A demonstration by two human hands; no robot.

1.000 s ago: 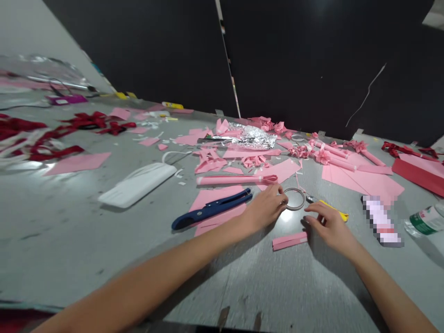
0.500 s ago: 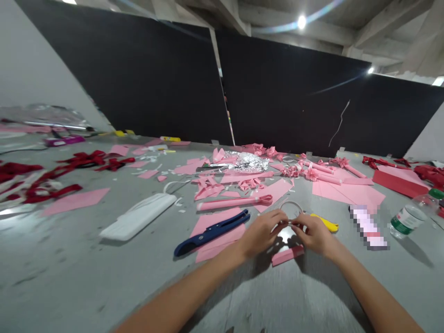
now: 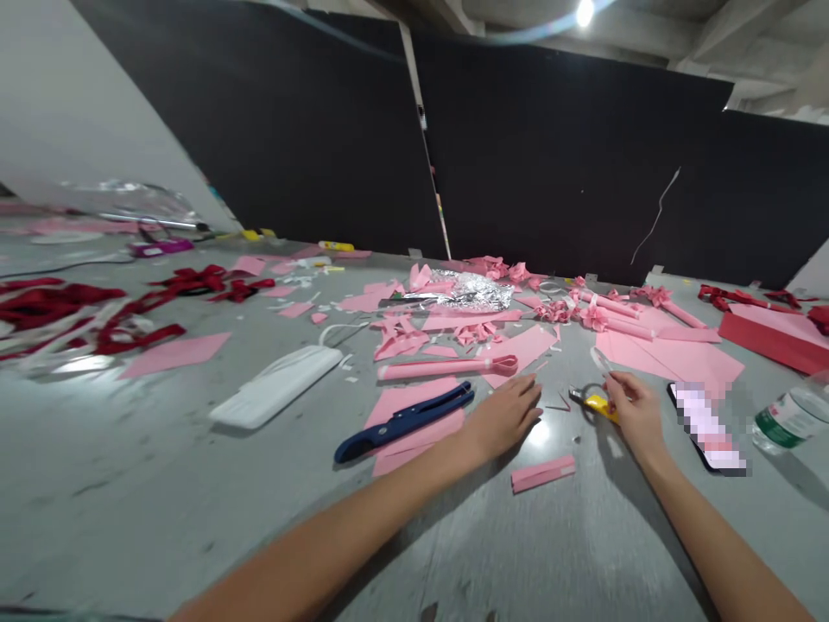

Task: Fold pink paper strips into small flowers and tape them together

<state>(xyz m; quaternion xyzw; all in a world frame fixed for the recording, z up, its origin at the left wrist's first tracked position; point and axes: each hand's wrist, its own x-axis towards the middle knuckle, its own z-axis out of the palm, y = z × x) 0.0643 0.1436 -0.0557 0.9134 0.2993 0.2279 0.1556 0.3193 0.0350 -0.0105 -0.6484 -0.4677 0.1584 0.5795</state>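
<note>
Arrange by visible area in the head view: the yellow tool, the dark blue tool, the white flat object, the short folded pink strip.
White flat object
Dark blue tool
Smallest, unranked: short folded pink strip and yellow tool look similar; right hand may hide the latter's end.

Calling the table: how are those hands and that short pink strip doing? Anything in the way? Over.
Left hand open, nothing visible in it. Right hand pinching something pale, unclear what. Pink strip untouched. Yellow cutter close by, possibly in the way.
</note>
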